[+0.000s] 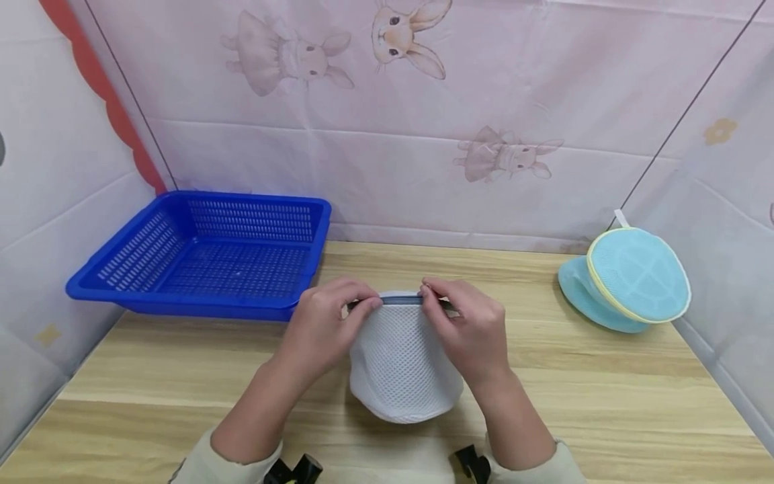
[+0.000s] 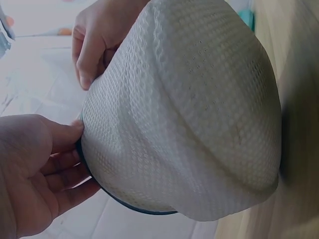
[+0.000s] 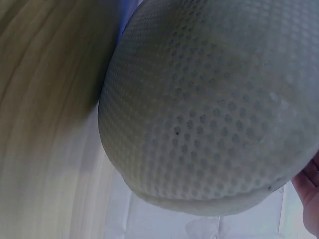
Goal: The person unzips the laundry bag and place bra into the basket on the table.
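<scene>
A white mesh laundry bag (image 1: pixel 406 366) with a grey zipper (image 1: pixel 402 300) along its top edge stands on the table between the two hands. The left hand (image 1: pixel 329 321) pinches the zippered edge at its left end, thumb and index finger together. At the other end, the right hand (image 1: pixel 474 328) pinches the same edge. Seen from the left wrist, the mesh bag (image 2: pixel 189 109) looks bulged and rounded, and a dark rim runs under the left hand's fingers (image 2: pixel 75 177). In the right wrist view the bag (image 3: pixel 214 124) fills most of the picture.
A blue plastic basket (image 1: pixel 199 301) with slotted walls stands at the back left. Back right, a light blue mesh bag (image 1: pixel 641 272) with yellow-green trim leans near the wall. Rabbit-printed cloth (image 1: pixel 393 168) hangs behind the wooden table (image 1: pixel 605 390).
</scene>
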Available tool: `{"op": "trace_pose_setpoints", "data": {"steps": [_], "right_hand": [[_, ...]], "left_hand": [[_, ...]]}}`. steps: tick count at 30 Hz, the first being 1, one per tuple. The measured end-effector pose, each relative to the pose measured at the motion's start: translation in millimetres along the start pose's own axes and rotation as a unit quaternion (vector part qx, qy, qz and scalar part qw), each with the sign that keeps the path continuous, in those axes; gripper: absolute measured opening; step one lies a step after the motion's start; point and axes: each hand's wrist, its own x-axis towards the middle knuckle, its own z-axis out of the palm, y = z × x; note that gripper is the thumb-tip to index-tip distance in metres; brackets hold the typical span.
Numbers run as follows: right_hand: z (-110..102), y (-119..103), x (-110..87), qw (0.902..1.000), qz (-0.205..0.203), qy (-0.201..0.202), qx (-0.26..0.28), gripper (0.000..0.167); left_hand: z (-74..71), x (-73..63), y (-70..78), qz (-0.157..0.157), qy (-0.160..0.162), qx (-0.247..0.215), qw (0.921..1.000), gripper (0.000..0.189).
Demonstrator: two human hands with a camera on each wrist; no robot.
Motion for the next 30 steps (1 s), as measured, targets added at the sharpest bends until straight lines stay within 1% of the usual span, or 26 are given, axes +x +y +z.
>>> {"op": "trace_pose_setpoints", "data": {"steps": [6, 9, 11, 16, 19, 23, 27, 30], "right_hand": [[2.3, -3.4, -0.8, 1.0000, -0.003, -0.003, 0.000, 0.008], [3.9, -5.4, -1.5, 1.0000, -0.006, -0.004, 0.005, 0.008], [5.9, -7.1, -1.8, 0.9998, -0.013, -0.006, 0.009, 0.009], [12.9, -11.5, -4.0, 0.9988, -0.040, -0.013, 0.026, 0.011], [15.4, -12.7, -5.4, 0.9983, -0.046, -0.016, 0.031, 0.012], [15.8, -12.0, -5.9, 0.9981, -0.047, -0.026, 0.031, 0.011], [14.6, -10.6, -5.5, 0.9982, -0.043, -0.031, 0.028, 0.010], [13.2, -9.1, -4.9, 0.9986, -0.038, -0.031, 0.020, 0.010]], "left_hand": [[-1.7, -0.6, 0.0, -0.012, -0.008, 0.006, 0.9999, 0.006], [-1.2, -1.0, 2.1, -0.011, -0.010, 0.001, 0.9999, 0.007], [0.2, -1.1, 4.6, 0.000, -0.009, -0.005, 0.9999, 0.008], [6.1, -2.6, 12.2, 0.040, -0.008, -0.011, 0.9991, 0.009], [9.1, -3.9, 15.0, 0.047, -0.006, -0.005, 0.9989, 0.007], [9.8, -3.9, 16.5, 0.036, -0.008, -0.006, 0.9993, 0.004], [8.5, -3.4, 15.5, 0.021, -0.019, -0.009, 0.9996, 0.001], [7.2, -2.9, 13.3, 0.015, -0.024, -0.009, 0.9996, 0.003]]}}
